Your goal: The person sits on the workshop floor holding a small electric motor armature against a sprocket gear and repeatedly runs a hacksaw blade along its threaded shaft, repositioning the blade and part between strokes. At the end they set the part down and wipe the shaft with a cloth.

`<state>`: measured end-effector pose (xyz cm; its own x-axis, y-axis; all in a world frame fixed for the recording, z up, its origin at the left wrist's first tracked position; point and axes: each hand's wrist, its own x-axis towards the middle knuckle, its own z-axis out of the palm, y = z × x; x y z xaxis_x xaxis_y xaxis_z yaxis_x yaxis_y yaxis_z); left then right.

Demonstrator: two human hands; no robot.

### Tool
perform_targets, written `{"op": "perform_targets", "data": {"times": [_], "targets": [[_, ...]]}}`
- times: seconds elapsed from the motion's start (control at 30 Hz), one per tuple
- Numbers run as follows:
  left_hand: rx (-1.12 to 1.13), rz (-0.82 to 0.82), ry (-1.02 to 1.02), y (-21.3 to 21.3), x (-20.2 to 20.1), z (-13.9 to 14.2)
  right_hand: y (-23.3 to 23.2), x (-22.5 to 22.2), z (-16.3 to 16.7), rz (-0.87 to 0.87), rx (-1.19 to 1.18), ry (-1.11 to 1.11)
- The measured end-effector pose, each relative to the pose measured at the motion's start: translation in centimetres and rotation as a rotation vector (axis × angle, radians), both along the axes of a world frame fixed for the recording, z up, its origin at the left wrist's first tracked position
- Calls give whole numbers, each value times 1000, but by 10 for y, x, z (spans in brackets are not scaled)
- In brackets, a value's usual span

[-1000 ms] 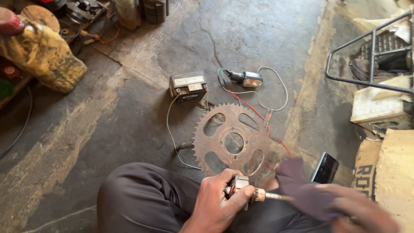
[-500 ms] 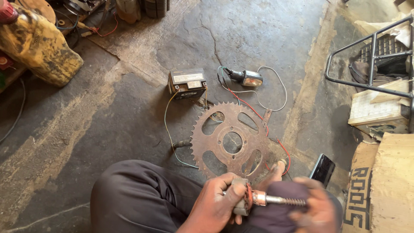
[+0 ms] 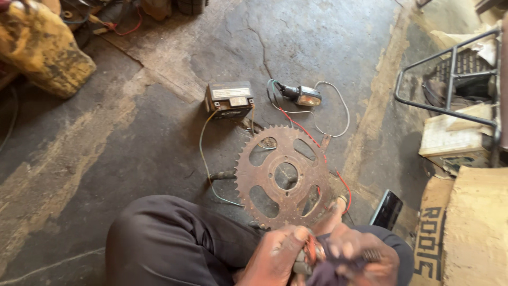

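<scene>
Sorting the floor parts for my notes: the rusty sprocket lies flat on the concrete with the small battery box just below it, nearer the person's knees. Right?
Not quite. In the head view the rusty sprocket does lie flat on the concrete, but the battery box sits above it, farther from the knees.

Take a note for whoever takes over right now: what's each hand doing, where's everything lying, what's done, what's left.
Left hand: closed on a small metal part with copper windings, over the lap.
Right hand: wrapped in a dark cloth, pressed against that part.
Floor: rusty sprocket lies flat ahead of the knees; small battery behind it, wired to an indicator lamp; black phone to the right.
Done: cannot tell how clean the part is.
Left: part not set down.
</scene>
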<state>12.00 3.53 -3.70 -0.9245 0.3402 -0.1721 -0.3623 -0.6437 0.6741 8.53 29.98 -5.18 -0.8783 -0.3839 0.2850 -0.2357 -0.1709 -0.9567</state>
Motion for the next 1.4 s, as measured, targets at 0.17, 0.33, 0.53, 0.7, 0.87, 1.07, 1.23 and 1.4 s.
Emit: {"op": "perform_targets", "data": {"times": [0.17, 0.33, 0.53, 0.7, 0.87, 1.07, 1.23, 1.4], "targets": [[-375, 271, 98, -7, 1, 9, 18, 26, -65, -457, 74, -129], [-251, 275, -22, -12, -3, 16, 38, 12, -83, -684, -133, -284], [-409, 316, 88, -16, -5, 18, 63, -7, 16, -249, -54, 37], [-447, 338, 195, -19, -4, 22, 9, 6, 51, -557, 268, 182], [-473, 353, 163, -23, -7, 22, -11, -6, 66, -641, 35, 164], [-619, 370, 241, -21, -4, 18, -12, 5, 74, -434, 199, -95], [-673, 403, 297, -25, -6, 20, -19, 0, 60, -230, -215, -267], [-613, 435, 225, -43, -9, 27, 38, -5, 54, -552, -58, -288]]}}
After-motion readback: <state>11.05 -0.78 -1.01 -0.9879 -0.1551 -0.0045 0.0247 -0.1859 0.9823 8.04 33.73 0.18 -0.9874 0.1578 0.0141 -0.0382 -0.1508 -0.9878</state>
